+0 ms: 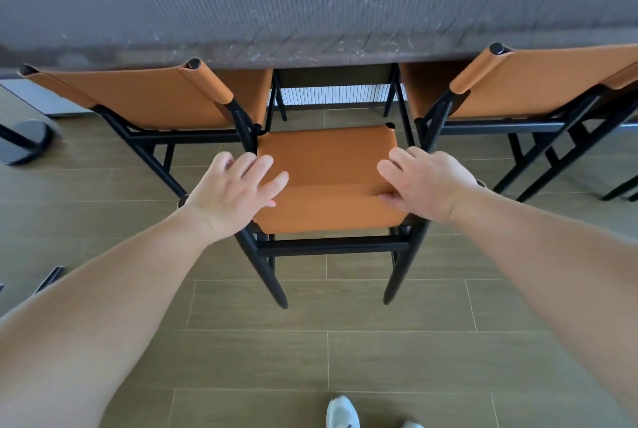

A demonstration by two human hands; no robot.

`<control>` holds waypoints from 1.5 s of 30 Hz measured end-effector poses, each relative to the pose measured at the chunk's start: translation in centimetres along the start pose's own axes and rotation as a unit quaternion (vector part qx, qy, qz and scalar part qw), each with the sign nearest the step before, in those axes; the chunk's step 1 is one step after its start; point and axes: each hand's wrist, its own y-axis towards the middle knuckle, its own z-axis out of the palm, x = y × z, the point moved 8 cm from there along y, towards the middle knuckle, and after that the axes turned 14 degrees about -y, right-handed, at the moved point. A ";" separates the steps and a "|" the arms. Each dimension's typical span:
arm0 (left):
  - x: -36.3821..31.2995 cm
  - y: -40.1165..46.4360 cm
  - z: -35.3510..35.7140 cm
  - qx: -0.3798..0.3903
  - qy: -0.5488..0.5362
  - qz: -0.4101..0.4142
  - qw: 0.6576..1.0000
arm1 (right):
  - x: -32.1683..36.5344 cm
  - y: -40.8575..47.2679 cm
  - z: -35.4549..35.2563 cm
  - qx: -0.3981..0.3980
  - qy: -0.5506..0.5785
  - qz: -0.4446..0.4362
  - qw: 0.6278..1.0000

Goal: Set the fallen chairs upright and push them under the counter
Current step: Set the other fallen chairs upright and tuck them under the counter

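Middle chair upright, not yet under counter. Left hand and right hand rest on its orange backrest corners, fingers spread, relaxed; chair stands between them.

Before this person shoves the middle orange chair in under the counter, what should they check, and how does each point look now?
1. Middle orange-backed, black-framed chair upright: ok.
2. Left hand on the backrest: ok, fingers rest flat.
3. Right hand on the backrest: ok.
4. Gap between left orange chair and right orange chair: tight, cannot tell.
5. Space under the dark wooden counter: ok, open.
6. White shoe clear of the legs: ok.
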 end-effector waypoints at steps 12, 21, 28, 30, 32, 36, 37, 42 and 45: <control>4.8 5.0 -1.7 -0.021 0.025 0.032 0.999 | -5.6 5.2 -1.0 -0.029 -0.011 0.019 0.999; 9.0 9.0 -2.8 -0.005 0.039 0.051 0.998 | -9.2 9.3 -1.3 -0.027 0.006 0.011 1.000; 10.1 11.0 -2.4 0.013 0.021 0.061 0.998 | -11.3 10.5 -1.5 -0.026 0.003 -0.011 1.000; 9.7 10.9 -2.4 0.022 0.004 0.068 0.997 | -11.1 10.2 -1.7 -0.012 0.015 -0.014 1.000; 9.3 10.6 -2.1 0.030 -0.021 0.085 0.996 | -10.5 9.6 -1.6 0.008 0.035 -0.010 0.999; 10.1 9.7 -1.2 0.044 -0.065 0.096 0.992 | -8.7 9.5 -1.9 0.030 0.053 -0.006 0.998; 10.5 9.4 -0.8 0.047 -0.069 0.096 0.992 | -8.3 9.8 -2.2 0.024 0.055 -0.006 0.998; 12.5 9.0 0.4 0.049 -0.075 0.108 0.990 | -6.8 10.8 -3.1 0.015 0.053 -0.006 0.998; 13.1 9.2 0.2 0.036 -0.073 0.123 0.989 | -6.6 10.9 -3.9 -0.004 0.049 -0.005 0.999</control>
